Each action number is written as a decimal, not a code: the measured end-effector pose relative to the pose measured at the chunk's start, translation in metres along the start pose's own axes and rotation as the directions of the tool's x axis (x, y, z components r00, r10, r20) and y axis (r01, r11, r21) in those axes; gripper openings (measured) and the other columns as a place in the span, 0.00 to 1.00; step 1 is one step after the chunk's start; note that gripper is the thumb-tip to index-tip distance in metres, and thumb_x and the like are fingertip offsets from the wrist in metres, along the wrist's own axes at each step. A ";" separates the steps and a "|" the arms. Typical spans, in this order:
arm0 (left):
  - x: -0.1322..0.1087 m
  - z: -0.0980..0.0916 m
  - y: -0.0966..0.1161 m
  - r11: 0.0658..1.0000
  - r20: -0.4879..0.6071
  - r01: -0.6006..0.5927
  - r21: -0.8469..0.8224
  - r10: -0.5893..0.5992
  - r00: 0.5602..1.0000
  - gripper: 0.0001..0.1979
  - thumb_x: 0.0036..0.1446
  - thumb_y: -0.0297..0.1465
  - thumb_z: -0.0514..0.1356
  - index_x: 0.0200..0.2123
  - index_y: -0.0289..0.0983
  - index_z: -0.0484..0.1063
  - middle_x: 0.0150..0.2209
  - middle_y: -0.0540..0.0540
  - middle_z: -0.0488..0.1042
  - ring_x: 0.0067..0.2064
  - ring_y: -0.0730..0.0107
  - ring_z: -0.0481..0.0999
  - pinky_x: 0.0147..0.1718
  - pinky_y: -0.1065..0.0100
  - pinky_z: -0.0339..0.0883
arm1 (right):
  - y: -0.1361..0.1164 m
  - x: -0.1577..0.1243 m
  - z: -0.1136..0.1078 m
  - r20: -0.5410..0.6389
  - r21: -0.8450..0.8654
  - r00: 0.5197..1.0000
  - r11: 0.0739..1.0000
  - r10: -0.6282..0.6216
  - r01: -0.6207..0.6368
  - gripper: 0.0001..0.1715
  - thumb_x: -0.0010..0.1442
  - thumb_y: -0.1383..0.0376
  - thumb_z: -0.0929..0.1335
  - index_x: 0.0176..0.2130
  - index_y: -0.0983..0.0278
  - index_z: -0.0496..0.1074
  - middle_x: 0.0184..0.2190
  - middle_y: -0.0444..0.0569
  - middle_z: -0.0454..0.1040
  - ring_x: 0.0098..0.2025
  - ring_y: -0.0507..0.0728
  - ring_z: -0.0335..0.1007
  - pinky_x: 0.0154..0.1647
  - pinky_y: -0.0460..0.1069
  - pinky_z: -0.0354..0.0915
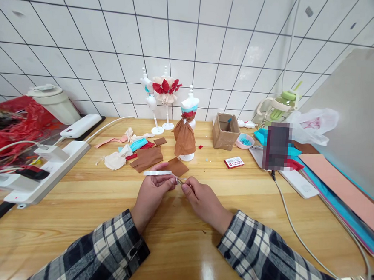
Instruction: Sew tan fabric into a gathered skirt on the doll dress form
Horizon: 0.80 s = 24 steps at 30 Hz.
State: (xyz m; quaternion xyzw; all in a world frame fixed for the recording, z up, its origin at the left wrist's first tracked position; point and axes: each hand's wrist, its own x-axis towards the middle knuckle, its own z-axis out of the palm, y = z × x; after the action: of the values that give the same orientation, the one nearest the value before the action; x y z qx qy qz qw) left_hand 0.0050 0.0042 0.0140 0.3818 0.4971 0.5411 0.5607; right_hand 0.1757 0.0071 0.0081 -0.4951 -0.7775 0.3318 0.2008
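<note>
My left hand (153, 193) is closed on a narrow white strip (157, 173) that it holds level above the wooden table (105, 211). My right hand (202, 198) pinches something thin at the strip's right end, too small to name. The fingertips of both hands meet there. Just behind them lies a brown fabric piece (177, 166). Further back stands a small white mannequin (188, 127) dressed in a brown skirt. Brown, red, blue and cream fabric scraps (135, 151) lie to its left.
Two more small mannequins (164, 100) with red bows stand at the wall. A cardboard box (226, 131), a small red-and-white box (234, 162), a green bottle (281, 104), coloured paper sheets (340, 189), a white cable (296, 228), power strips (50, 164) and red bags (11, 132) surround the work area.
</note>
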 end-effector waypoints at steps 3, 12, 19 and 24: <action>0.000 0.000 0.000 1.000 0.002 0.011 -0.013 -0.011 1.000 0.33 0.45 0.32 0.69 0.54 0.37 0.62 0.34 0.48 0.79 0.35 0.69 0.78 0.36 0.68 0.71 | 0.000 0.000 0.001 -0.008 0.003 1.000 1.000 0.002 -0.002 0.18 0.68 0.53 0.53 0.39 0.60 0.62 0.30 0.46 0.72 0.32 0.56 0.68 0.32 0.47 0.55; 0.000 0.001 -0.001 1.000 0.016 0.005 0.007 -0.005 1.000 0.32 0.44 0.31 0.70 0.52 0.37 0.63 0.30 0.50 0.78 0.31 0.72 0.77 0.34 0.71 0.71 | 0.001 0.000 0.001 -0.025 0.032 1.000 0.999 -0.006 0.007 0.18 0.68 0.52 0.54 0.39 0.60 0.62 0.32 0.47 0.73 0.33 0.56 0.69 0.32 0.47 0.56; -0.001 0.002 0.000 0.999 -0.022 -0.001 -0.033 0.000 1.000 0.30 0.45 0.33 0.69 0.52 0.38 0.63 0.33 0.48 0.78 0.35 0.69 0.78 0.36 0.67 0.73 | 0.003 0.001 0.001 -0.044 0.017 0.999 1.000 -0.005 0.006 0.19 0.68 0.52 0.54 0.40 0.61 0.63 0.30 0.46 0.72 0.31 0.55 0.68 0.32 0.47 0.56; 0.000 0.002 -0.001 1.000 -0.025 0.022 -0.002 -0.022 0.999 0.31 0.43 0.32 0.70 0.50 0.38 0.62 0.33 0.49 0.78 0.32 0.70 0.78 0.34 0.67 0.72 | 0.003 0.001 0.001 -0.033 0.020 0.999 1.000 -0.016 0.017 0.18 0.68 0.52 0.55 0.39 0.61 0.63 0.30 0.46 0.73 0.31 0.55 0.67 0.32 0.47 0.56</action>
State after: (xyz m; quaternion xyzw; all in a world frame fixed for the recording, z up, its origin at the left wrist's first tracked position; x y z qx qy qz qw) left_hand 0.0067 0.0044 0.0137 0.3689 0.5076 0.5402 0.5607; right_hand 0.1765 0.0083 0.0057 -0.4920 -0.7747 0.3298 0.2215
